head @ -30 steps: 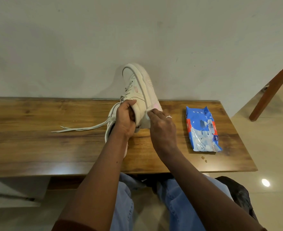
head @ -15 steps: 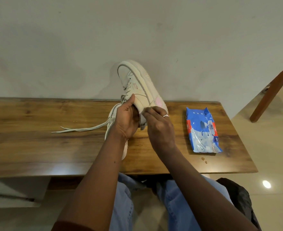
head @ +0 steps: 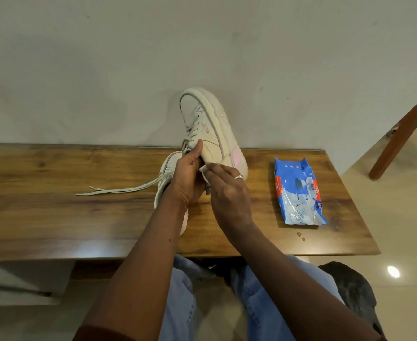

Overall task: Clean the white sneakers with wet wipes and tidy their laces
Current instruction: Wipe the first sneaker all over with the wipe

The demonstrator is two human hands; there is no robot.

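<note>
We see the left hand [head: 189,179] gripping the raised sneaker [head: 209,124] near its heel end, fingers curled round it and the thumb lying up along its side, so the toe points up and away toward the wall. The right hand [head: 227,193] pinches a white wet wipe [head: 203,171] in curled fingers and presses it against the shoe's lower side, just beside the left thumb.

We judge the task to be partway through the wiping of this first shoe. A pink patch shows near its heel, just beyond the right fingers; whether it is a mark or part of the design we cannot tell. The second sneaker [head: 168,168] lies on the surface [head: 55,217] beneath the left fingers, and its laces [head: 123,189] trail loose across the wood, well to the left of them. So the laces are not yet tidied, and we cannot say whether this shoe has been wiped. The pack of wet wipes [head: 298,190] lies flat to the right of the right fingers, apart from them.

Much is hidden: the wipe shows only as a small corner between the hands, the left forearm covers most of the second sneaker, the held shoe's heel and far side are out of view, and the pack's print is too small to read.
</note>
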